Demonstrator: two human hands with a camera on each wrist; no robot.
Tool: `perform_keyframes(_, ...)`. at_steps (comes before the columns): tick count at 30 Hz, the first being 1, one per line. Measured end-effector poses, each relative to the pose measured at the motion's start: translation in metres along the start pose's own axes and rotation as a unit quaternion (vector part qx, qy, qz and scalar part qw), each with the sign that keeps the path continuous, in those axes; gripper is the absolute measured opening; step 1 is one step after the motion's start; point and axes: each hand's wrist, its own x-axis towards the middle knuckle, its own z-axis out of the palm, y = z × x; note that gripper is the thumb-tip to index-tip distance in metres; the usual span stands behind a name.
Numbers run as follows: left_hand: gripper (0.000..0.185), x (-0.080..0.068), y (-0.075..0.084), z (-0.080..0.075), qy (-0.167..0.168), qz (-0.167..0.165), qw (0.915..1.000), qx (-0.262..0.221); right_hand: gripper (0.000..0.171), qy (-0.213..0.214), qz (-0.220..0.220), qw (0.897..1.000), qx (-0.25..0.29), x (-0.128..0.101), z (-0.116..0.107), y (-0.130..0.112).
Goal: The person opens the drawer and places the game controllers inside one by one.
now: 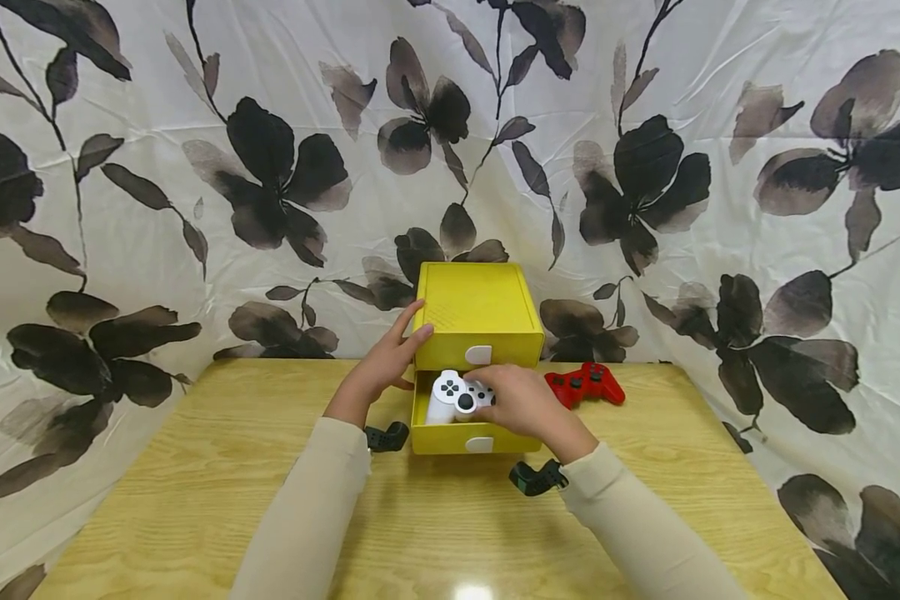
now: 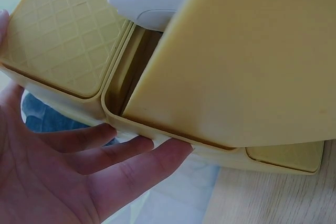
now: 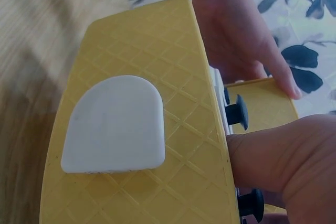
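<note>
A small yellow two-drawer box (image 1: 483, 296) stands toward the back of the table, its lower drawer (image 1: 437, 440) pulled out and its upper one closed. Inside the lower drawer sits a white game controller (image 1: 442, 410), partly covered by my right hand (image 1: 521, 404). That hand grips the controller's right part, the thumb near its sticks; the other fingers are mostly hidden. My left hand (image 1: 378, 367) rests against the box's left side, fingers spread. In the left wrist view, the left hand's extended fingertips (image 2: 178, 150) touch the box's edge.
A red game controller (image 1: 585, 383) lies on the wooden table (image 1: 232, 467), just right of the box. White rounded tabs (image 1: 478, 356) mark the drawer fronts. Behind the table hangs a flower-printed cloth (image 1: 285, 75).
</note>
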Motion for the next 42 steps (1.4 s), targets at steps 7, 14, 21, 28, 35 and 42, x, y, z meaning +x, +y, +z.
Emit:
perform_keyframes(7,0.068,0.0,0.0,-0.001,-0.003,0.002,1.0,-0.003,0.046,-0.023,0.003,1.0,0.015,0.002,0.0,-0.001)
perform_keyframes(14,0.065,-0.001,0.001,-0.001,-0.003,0.006,1.0,0.003,0.044,-0.04,-0.005,0.999,0.031,0.005,0.003,0.001)
perform_keyframes(21,0.067,-0.003,0.002,-0.001,0.001,0.005,1.0,0.006,0.043,-0.055,-0.004,0.998,0.043,0.011,0.006,0.005)
perform_keyframes(28,0.067,-0.003,0.002,0.0,-0.004,0.003,1.0,0.0,0.042,-0.068,-0.001,0.996,0.05,0.014,0.009,0.008)
perform_keyframes(35,0.064,-0.002,0.002,0.0,-0.011,-0.001,0.9999,-0.006,0.042,-0.075,0.006,0.995,0.059,0.016,0.01,0.009)
perform_keyframes(42,0.065,-0.017,0.022,0.0,-0.023,-0.01,0.9996,-0.013,0.042,-0.082,0.01,0.994,0.066,0.017,0.011,0.012)
